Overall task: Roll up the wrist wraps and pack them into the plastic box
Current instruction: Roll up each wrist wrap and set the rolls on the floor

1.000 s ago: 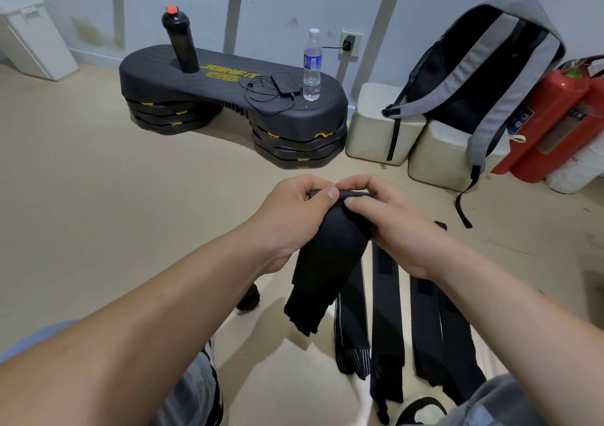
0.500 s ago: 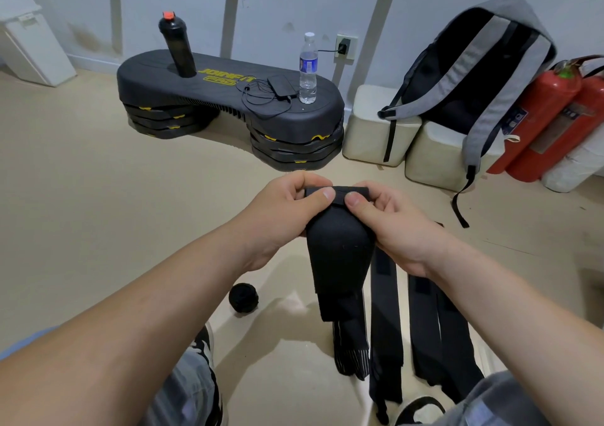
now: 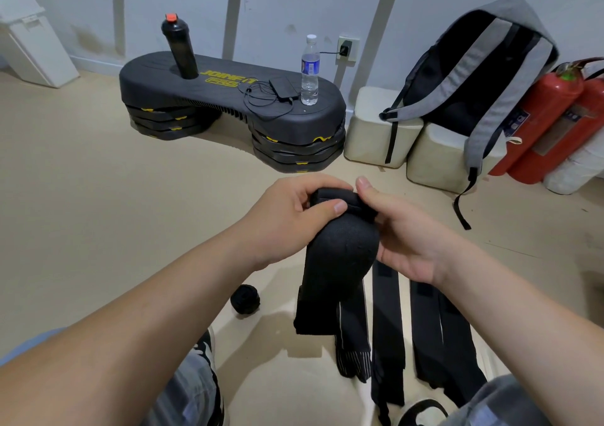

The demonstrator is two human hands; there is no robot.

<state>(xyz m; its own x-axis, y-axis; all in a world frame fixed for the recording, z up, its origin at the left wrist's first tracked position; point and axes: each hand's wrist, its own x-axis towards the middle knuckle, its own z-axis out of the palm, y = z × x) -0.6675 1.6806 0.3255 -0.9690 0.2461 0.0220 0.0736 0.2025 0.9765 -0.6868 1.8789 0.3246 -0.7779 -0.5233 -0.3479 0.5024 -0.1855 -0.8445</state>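
I hold a black wrist wrap (image 3: 340, 255) in the air above the floor, its top end turned into a small roll and its tail hanging down. My left hand (image 3: 291, 216) grips the rolled end with thumb on top. My right hand (image 3: 405, 236) holds the roll's right side, fingers curled behind it. Three flat black wrist wraps (image 3: 387, 337) lie side by side on the floor under my hands. A rolled black wrap (image 3: 245, 298) sits on the floor to the left. No plastic box is in view.
A black step platform (image 3: 228, 98) stands ahead with a black bottle (image 3: 179, 49), a water bottle (image 3: 310, 71) and a power bank on it. A grey backpack (image 3: 474, 75) leans on white blocks; red fire extinguishers (image 3: 549, 121) stand at right. My knees and shoes show below.
The hanging tail has grown shorter and the roll at the top thicker as my hands turned it. My right thumb has lifted off the top edge.
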